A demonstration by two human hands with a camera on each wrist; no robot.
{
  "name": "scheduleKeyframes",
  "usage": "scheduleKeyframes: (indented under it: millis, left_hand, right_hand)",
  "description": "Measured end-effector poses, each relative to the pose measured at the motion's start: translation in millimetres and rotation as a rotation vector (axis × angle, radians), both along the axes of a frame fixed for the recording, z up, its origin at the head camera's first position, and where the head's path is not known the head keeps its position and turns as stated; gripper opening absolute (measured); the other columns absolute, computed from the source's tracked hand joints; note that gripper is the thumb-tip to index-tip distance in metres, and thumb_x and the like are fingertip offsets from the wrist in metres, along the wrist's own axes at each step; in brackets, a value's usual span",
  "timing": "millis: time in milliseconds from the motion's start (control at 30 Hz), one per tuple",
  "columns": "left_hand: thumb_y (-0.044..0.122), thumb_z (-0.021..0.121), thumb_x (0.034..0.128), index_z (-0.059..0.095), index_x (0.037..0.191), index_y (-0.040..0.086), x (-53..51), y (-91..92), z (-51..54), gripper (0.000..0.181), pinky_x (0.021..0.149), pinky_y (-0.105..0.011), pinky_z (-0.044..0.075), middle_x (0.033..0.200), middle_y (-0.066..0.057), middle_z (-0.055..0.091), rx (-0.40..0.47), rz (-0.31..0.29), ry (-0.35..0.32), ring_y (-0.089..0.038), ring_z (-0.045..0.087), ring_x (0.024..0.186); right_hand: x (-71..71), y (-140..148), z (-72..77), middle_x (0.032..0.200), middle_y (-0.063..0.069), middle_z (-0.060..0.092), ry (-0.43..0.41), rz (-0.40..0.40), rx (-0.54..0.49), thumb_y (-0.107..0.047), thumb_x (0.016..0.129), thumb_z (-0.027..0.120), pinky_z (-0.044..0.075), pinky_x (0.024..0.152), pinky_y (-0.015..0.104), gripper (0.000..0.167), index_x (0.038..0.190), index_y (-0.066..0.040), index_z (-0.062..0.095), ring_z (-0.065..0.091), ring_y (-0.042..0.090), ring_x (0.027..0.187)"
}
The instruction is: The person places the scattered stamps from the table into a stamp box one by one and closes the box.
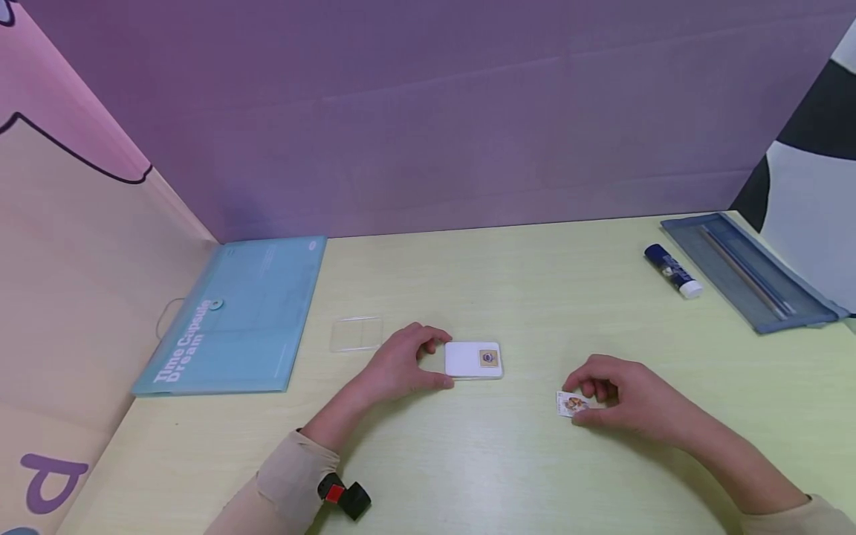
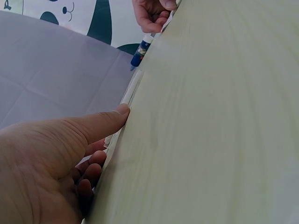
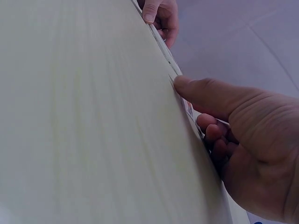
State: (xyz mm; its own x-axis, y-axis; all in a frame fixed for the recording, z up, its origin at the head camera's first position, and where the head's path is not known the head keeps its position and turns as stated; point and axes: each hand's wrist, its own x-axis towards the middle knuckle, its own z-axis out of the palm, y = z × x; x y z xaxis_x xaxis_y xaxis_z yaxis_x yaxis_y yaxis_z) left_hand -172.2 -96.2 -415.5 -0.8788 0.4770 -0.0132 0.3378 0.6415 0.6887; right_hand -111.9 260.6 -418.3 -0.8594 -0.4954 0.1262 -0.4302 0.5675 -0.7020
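A flat white case (image 1: 463, 360) with rounded corners lies in the middle of the table, a small tan sticker (image 1: 489, 358) with a dark round print on its right part. My left hand (image 1: 406, 362) holds the case at its left end, thumb on the near edge and index finger on the far one. To the right, my right hand (image 1: 628, 394) pinches a small printed sticker (image 1: 571, 403) between thumb and index finger, low over the table. Its picture is partly covered by the fingers. In the right wrist view, the thumb (image 3: 201, 93) hides most of that sticker.
A clear plastic lid (image 1: 357, 334) lies just left of my left hand. Farther left is a blue document folder (image 1: 247, 319). At the back right, a glue stick (image 1: 672, 270) lies beside a blue-grey zip pouch (image 1: 742, 260). A purple wall (image 1: 468, 111) stands behind the table.
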Motion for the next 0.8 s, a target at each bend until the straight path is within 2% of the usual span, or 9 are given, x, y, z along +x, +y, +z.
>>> scheduleKeyframes:
  millis: [267, 600, 800]
  left_hand:
    - [0.024, 0.091, 0.0761, 0.065, 0.126, 0.014, 0.0, 0.5, -0.4, 0.057, 0.074, -0.028, 0.04, 0.097, 0.002, 0.053, -0.018, 0.011, -0.01, -0.017, 0.048, 0.088]
    - [0.023, 0.091, 0.0766, 0.065, 0.126, 0.012, 0.1, -0.1, -0.1, 0.056, 0.075, -0.028, 0.04, 0.097, 0.002, 0.053, -0.006, 0.004, -0.006, -0.017, 0.048, 0.088]
    - [0.024, 0.091, 0.0766, 0.065, 0.126, 0.013, -0.2, 0.1, -1.1, 0.057, 0.075, -0.028, 0.04, 0.097, 0.002, 0.053, -0.013, 0.008, -0.008, -0.017, 0.048, 0.088]
  right_hand:
    - [-0.6, -0.8, 0.0, 0.083, -0.012, 0.052, 0.033, 0.021, 0.013, -0.02, 0.078, 0.089, 0.043, 0.063, 0.022, 0.029, 0.099, -0.025, 0.07, 0.05, 0.007, 0.075]
    - [0.7, -1.9, -0.5, 0.092, -0.011, 0.055, 0.015, 0.019, -0.008, -0.02, 0.08, 0.088, 0.042, 0.062, 0.024, 0.029, 0.1, -0.029, 0.069, 0.049, 0.009, 0.077]
    - [1.7, -2.1, -2.1, 0.087, -0.01, 0.056, 0.002, 0.023, -0.046, -0.013, 0.082, 0.085, 0.041, 0.061, 0.025, 0.03, 0.102, -0.028, 0.069, 0.05, 0.011, 0.075]
